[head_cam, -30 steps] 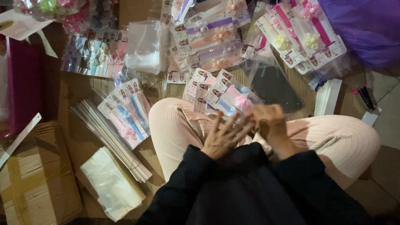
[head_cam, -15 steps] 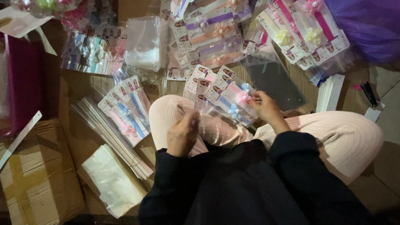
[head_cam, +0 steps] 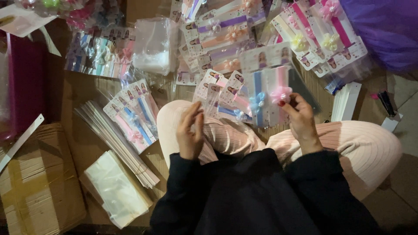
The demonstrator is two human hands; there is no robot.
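My right hand (head_cam: 299,118) holds up a card of headbands (head_cam: 268,89), one blue and one pink, each with a small flower; my thumb presses on the pink flower. My left hand (head_cam: 190,132) hovers over my left knee with fingers together and holds nothing. Just beyond my knees lies a loose pile of similar bagged headband cards (head_cam: 222,93). I sit cross-legged in pale pink ribbed trousers and dark sleeves.
More headband cards (head_cam: 133,115) lie at left beside a bundle of clear sleeves (head_cam: 115,141) and a stack of plastic bags (head_cam: 114,187). A cardboard box (head_cam: 39,182) sits lower left, a magenta bin (head_cam: 24,82) at left, purple fabric (head_cam: 385,30) top right, white card strips (head_cam: 346,102) at right.
My right hand picked a headband card from the pile and lifted it upright. My left hand moved left from beside the right hand to over my left knee.
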